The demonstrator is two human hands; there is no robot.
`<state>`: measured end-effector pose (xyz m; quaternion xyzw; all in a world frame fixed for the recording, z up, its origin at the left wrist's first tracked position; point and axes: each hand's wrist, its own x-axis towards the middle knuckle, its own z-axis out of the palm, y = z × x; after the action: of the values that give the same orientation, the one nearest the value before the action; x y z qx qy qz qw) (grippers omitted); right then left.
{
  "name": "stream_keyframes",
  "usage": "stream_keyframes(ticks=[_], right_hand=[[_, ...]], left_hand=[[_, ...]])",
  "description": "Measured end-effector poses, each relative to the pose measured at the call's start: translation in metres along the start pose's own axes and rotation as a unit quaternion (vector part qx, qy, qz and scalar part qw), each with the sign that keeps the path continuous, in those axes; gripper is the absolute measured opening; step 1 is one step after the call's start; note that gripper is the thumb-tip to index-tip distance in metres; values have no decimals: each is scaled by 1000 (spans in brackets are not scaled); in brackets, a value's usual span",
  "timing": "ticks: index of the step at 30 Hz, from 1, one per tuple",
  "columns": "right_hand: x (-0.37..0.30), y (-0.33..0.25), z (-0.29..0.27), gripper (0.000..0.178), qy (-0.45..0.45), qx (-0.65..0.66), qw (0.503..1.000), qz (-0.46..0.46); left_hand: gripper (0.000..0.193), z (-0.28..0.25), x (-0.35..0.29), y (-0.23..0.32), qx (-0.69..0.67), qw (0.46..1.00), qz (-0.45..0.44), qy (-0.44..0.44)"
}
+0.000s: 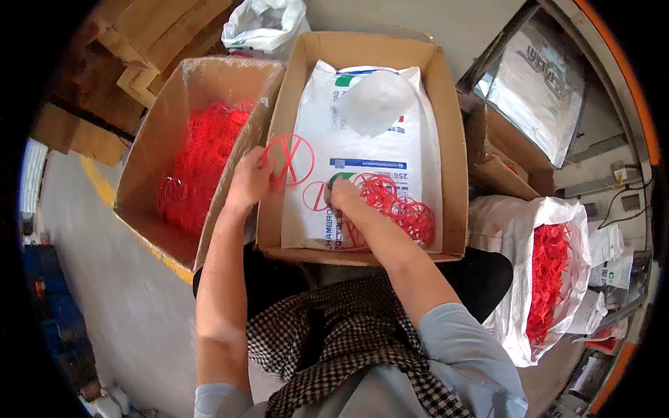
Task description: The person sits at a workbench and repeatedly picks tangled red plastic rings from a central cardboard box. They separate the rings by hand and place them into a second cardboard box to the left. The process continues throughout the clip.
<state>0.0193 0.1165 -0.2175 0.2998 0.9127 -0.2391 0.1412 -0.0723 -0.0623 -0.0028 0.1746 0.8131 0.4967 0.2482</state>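
In front of me stands a cardboard box (456, 167) lined with a white printed plastic sack (313, 139). My left hand (249, 180), at its left wall, is closed on a thin red plastic ring (311, 161) with crossed bars inside. Over the sack, my right hand (341, 193) is closed with fingertips pinched together; what they grip is too small to make out. A smaller red ring (307, 197) with a bar across it is just left of those fingertips. Beneath and right of my right wrist lies a tangled heap of red rings (414, 221).
A cardboard box holding many red plastic pieces (209, 153) stands at left. On the right is an open white sack of red pieces (550, 279). Another white sack (265, 24) sits behind. A translucent whitish round patch (376, 103) shows over the liner's far part.
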Motion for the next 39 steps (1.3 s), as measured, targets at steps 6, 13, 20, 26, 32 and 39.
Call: stream_keyframes(ticks=[6,13,20,26,32,39], right_hand=[[-21,-13,-3,24,-78,-15,995,-61],[-16,0,-9,27,-86,-101,975,-180],[-36,2,-79,12,-62,339,923,-170],[-116,-6,-177,5,-108,511,819,-237],[-132,8,-189,24,178,350,904,-168],[-120,11,-166,20,133,382,887,-225]], left_hand=[[13,-1,8,-10,-41,999,4,2],[16,1,13,2,-11,1000,26,0],[20,13,14,-15,3,991,125,45],[26,37,-16,20,-131,986,15,-104],[29,72,-23,33,-97,986,130,-48],[29,101,-18,35,-226,968,54,-95]])
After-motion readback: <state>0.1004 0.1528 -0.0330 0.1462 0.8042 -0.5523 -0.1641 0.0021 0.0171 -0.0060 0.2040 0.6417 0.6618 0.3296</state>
